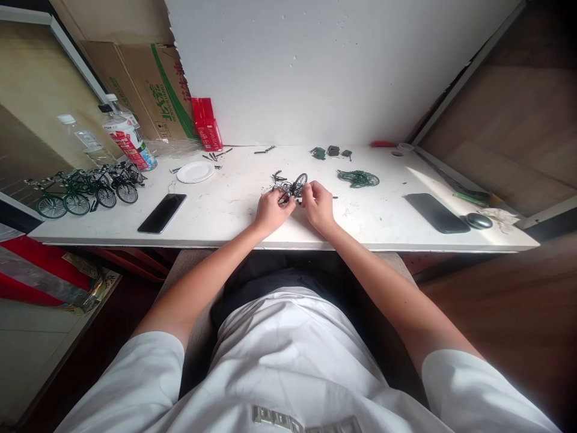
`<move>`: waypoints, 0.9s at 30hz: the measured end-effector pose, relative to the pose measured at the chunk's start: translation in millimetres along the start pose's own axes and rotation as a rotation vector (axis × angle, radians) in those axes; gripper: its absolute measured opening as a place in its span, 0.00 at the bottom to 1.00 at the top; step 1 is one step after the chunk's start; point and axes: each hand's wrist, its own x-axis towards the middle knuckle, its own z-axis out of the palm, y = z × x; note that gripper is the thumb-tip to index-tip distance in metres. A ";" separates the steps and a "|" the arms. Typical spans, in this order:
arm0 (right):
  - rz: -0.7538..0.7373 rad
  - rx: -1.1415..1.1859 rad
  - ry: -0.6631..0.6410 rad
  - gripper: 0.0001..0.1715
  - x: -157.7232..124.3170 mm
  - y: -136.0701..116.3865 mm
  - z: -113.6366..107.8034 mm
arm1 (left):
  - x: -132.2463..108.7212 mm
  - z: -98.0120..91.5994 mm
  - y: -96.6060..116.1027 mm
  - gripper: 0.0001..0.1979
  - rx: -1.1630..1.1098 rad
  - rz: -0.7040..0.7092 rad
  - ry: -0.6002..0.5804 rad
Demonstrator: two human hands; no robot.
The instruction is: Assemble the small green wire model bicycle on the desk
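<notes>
Near the worktop's (225,231) front edge, the left hand (271,211) pinched a black model bicycle (283,186), apparently to steady it. The right hand's (319,207) fingers were pressed together beside its wheel (300,182).

Single head-worn view, facing forward and steeply down. White T-shirt (288,337) nearest lens, torso seen from above. Bare forearms (211,273) lead away to left hand (271,212) and right hand (319,207), near picture centre. White tabletop (369,225) spans mid-distance; white panel (342,78) stands behind, facing camera.
</notes>
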 end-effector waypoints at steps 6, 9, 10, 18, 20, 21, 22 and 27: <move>0.001 0.010 0.022 0.34 0.3 0.3 0.1 | -0.2 -0.6 1.1 0.08 -0.004 -0.004 0.002; -0.014 -0.004 0.011 0.34 0.4 0.3 0.2 | 0.1 -1.3 1.9 0.08 0.000 0.004 -0.003; -0.012 -0.007 0.008 0.35 0.4 0.2 0.3 | 0.1 -1.5 2.1 0.08 0.002 0.007 -0.010; 0.008 0.012 0.032 0.32 1.0 3.4 0.7 | 0.1 -0.6 1.4 0.09 -0.008 0.011 0.004; -0.009 0.001 0.028 0.33 1.3 3.9 0.6 | 0.3 -0.5 1.2 0.09 0.000 0.012 0.003; -0.011 -0.008 0.023 0.34 1.3 3.9 0.6 | 0.3 -0.6 1.1 0.09 0.008 0.008 -0.001; -0.007 -0.015 0.017 0.35 1.3 3.8 0.6 | 0.3 -0.7 1.1 0.08 0.014 0.003 -0.007; 0.015 0.015 0.025 0.35 1.2 5.6 1.5 | -0.2 -0.4 0.2 0.07 0.015 -0.010 -0.020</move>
